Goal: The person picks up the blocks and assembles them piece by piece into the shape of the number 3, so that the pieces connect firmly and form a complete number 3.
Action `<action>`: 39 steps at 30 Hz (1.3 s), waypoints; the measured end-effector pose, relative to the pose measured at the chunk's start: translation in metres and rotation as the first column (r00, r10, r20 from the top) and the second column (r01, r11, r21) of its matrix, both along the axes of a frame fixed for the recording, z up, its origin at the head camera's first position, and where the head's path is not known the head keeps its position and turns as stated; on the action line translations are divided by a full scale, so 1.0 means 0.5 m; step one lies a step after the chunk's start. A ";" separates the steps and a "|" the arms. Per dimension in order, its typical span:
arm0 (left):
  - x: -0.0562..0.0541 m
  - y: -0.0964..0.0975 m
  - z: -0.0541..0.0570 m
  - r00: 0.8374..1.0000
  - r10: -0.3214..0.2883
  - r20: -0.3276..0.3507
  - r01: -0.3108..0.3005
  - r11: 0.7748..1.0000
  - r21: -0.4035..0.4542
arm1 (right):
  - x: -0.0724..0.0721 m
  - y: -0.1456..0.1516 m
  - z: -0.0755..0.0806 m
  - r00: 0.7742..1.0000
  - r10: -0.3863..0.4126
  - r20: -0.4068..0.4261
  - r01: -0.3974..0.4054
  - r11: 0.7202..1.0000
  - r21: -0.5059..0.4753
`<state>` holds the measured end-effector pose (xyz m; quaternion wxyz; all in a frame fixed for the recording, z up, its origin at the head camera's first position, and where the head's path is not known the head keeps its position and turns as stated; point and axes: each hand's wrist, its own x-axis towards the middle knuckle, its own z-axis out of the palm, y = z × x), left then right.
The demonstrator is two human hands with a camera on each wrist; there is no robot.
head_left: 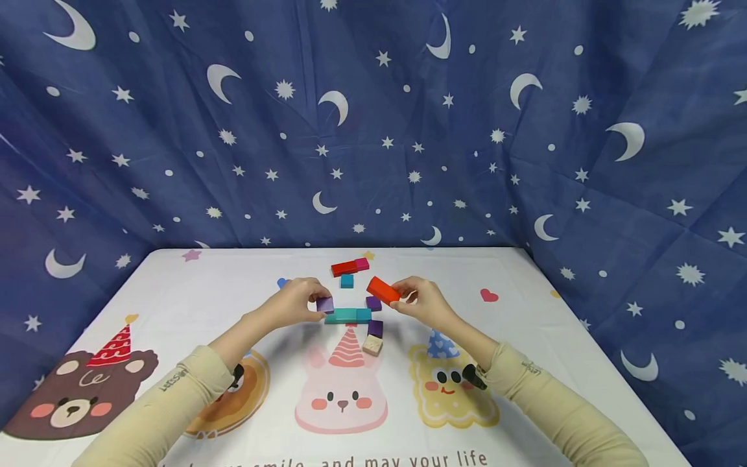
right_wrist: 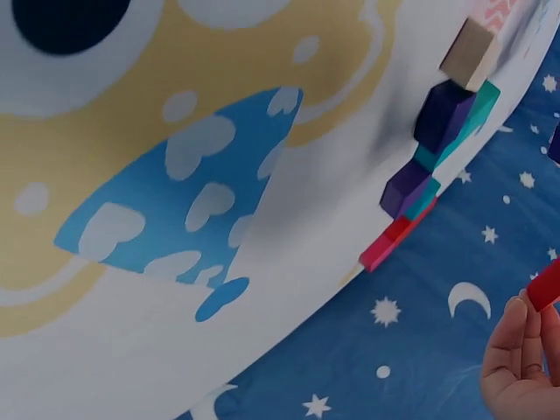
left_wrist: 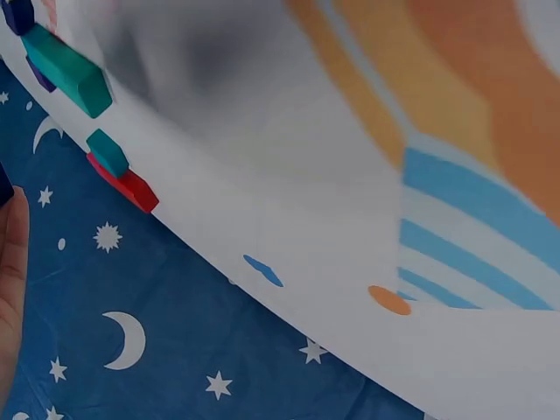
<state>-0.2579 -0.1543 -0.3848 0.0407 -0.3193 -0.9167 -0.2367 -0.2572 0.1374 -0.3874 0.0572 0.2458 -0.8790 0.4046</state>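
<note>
My left hand (head_left: 297, 301) pinches a light purple block (head_left: 325, 305) just beyond the left end of a long teal block (head_left: 341, 316). In the right hand (head_left: 425, 301) is a long red block (head_left: 383, 290), tilted and held by its near end between thumb and fingers. A blue-teal block (head_left: 364, 316) adjoins the long teal one. Close by lie two dark purple blocks, one behind the row (head_left: 373, 303) and one in front (head_left: 375, 329). A beige block (head_left: 372, 345) sits nearest me. In the right wrist view the fingertips (right_wrist: 516, 311) grip the red block (right_wrist: 546, 287).
Farther back on the white printed tablecloth (head_left: 245, 415), another red block (head_left: 344, 268) lies end to end with a pink block (head_left: 362, 264). A small teal block (head_left: 347, 281) stands in front of them. The blue starry curtain (head_left: 373, 188) hangs behind the table.
</note>
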 end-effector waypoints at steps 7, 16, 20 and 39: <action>0.030 -0.018 -0.009 0.999 -0.034 -0.025 0.034 0.999 -0.026 | 0.014 -0.014 0.001 0.995 0.086 -0.052 -0.084 0.995 0.054; 0.054 -0.051 -0.027 0.999 -0.052 -0.011 0.052 0.996 -0.067 | 0.029 -0.040 -0.005 0.990 0.138 -0.042 -0.131 0.982 0.136; 0.062 -0.059 -0.036 0.997 -0.076 -0.030 0.074 0.995 -0.068 | 0.035 -0.054 -0.014 0.987 0.159 -0.008 -0.156 0.977 0.144; 0.067 -0.070 -0.044 0.992 -0.112 -0.055 0.105 0.988 -0.114 | 0.049 -0.113 -0.042 0.970 0.227 0.089 -0.242 0.940 0.241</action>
